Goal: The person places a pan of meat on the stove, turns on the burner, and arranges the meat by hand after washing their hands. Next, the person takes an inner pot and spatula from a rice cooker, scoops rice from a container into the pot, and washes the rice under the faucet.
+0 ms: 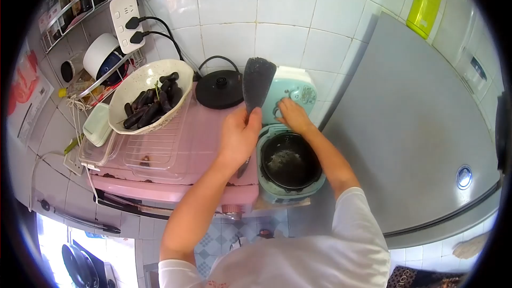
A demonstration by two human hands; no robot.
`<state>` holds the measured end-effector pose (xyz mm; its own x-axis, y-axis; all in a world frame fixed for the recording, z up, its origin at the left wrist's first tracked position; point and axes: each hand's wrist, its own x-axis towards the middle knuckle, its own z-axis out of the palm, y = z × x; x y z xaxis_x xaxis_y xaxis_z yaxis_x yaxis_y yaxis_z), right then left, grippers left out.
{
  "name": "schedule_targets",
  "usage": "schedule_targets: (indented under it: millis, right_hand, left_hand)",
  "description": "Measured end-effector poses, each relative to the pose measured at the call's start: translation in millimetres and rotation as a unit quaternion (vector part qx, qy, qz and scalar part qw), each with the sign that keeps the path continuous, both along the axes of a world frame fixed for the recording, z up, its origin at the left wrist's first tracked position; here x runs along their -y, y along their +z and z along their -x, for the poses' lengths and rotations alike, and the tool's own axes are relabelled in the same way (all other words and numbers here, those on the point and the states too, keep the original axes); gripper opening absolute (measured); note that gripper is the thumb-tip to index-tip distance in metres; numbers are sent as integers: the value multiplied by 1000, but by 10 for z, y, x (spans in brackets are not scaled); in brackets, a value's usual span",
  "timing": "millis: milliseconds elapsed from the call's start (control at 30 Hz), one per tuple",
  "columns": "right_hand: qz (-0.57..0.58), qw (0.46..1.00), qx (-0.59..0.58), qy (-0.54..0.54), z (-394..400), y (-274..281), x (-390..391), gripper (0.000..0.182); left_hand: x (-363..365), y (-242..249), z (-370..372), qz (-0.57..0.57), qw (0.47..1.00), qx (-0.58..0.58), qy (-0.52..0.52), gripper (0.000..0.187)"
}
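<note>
My left hand [240, 134] is closed around a dark spatula [258, 81], its broad blade pointing up and its handle end showing below my wrist. On the right, my right hand [293, 116] reaches to the inside of the raised, light-green rice cooker lid [290, 84]. Its fingers are bent together at a small round part there; what they grip is partly hidden. Below the lid, the rice cooker [280, 193] holds a black inner pot [290, 173] with whitish residue on its bottom.
A pink oven-like cabinet [213, 144] carries a cream bowl [118, 109] of dark eggplants [146, 113], a wire rack [152, 152] and a black kettle base [219, 89]. A power strip [127, 21] hangs at left. A grey refrigerator [410, 138] stands close on the right.
</note>
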<state>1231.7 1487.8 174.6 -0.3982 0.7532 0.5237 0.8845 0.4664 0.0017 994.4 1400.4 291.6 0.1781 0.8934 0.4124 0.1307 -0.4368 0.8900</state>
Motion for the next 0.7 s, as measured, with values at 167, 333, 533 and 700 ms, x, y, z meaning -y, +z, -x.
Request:
schedule_targets:
  millis: [167,333,533,700]
  right_hand:
    - [103,994,-32,20,38,-132,90,38]
    - [108,993,-41,19,37,-136,126,33]
    - [80,985,-97,-121,-14,-30,787,35]
    - [222,902,-155,-335,-198,-252,1122,36]
  left_hand:
    - [-57,-67,-1,-14,1000,-11,12,31]
    - [-33,-55,-15,1,1000,-9,-1,31]
    - [-22,-55,-14,7,1000,-2,-10,29]
    - [4,-50,-25,19,999,-11,-29,29]
